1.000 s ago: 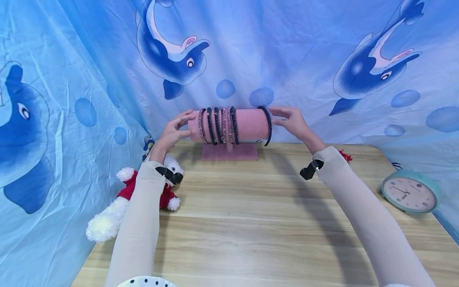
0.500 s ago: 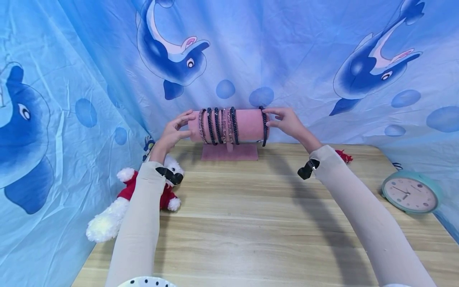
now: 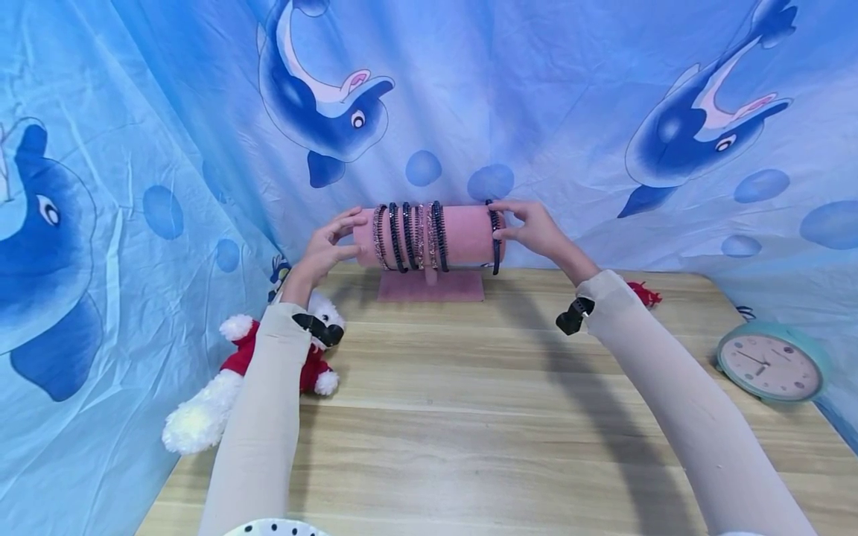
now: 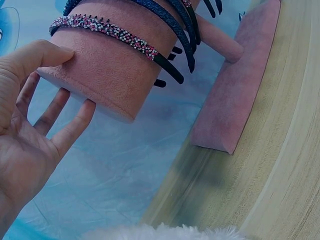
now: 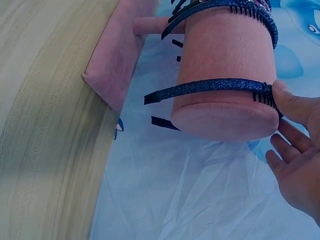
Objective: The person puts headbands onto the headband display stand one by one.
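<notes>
A pink velvet headband stand (image 3: pixel 467 237), a padded roll on a flat base, stands at the back of the table. My left hand (image 3: pixel 325 249) grips the roll's left end; in the left wrist view the thumb lies on its side and the fingertips touch the end's rim. Several headbands, dark blue and pink-speckled, circle the roll's left half, among them a speckled headband (image 4: pixel 107 33) closest to that hand. At the right end my right hand (image 3: pixel 541 232) pinches a glittery dark blue headband (image 5: pixel 210 86) at its top. This headband sits round the roll, its two tips pointing down.
A white plush toy in red (image 3: pixel 315 368) lies at the left, partly under my left forearm. A teal alarm clock (image 3: pixel 771 365) stands at the right, and a small red item (image 3: pixel 645 294) lies behind my right sleeve. A blue dolphin-print curtain (image 3: pixel 536 97) hangs behind.
My right hand has moved left, carrying the dark blue headband from the roll's end face onto the roll. The left hand stays at the left end.
</notes>
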Demonstrator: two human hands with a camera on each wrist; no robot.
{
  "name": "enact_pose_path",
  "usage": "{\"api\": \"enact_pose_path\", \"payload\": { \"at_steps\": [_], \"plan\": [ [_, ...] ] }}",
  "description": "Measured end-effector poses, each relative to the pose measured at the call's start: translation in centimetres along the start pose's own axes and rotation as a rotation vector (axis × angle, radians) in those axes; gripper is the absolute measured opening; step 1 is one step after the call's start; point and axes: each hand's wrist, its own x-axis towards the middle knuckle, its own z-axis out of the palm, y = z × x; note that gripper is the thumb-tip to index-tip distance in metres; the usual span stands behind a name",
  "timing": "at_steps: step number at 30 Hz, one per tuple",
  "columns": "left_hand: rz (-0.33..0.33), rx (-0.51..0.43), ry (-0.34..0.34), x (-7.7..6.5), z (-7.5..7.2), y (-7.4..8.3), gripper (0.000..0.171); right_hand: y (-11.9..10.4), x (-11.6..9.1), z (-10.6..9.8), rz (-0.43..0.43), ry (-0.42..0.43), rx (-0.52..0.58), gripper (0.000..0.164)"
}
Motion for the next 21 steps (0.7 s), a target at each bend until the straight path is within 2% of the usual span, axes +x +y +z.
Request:
{"api": "enact_pose_path", "payload": {
  "at_steps": [21],
  "plan": [
    [0.018, -0.003, 0.009, 0.03, 0.05, -0.1, 0.058, -0.58, 0.08, 0.77, 0.009, 0.051, -0.057, 0.051]
  ]
}}
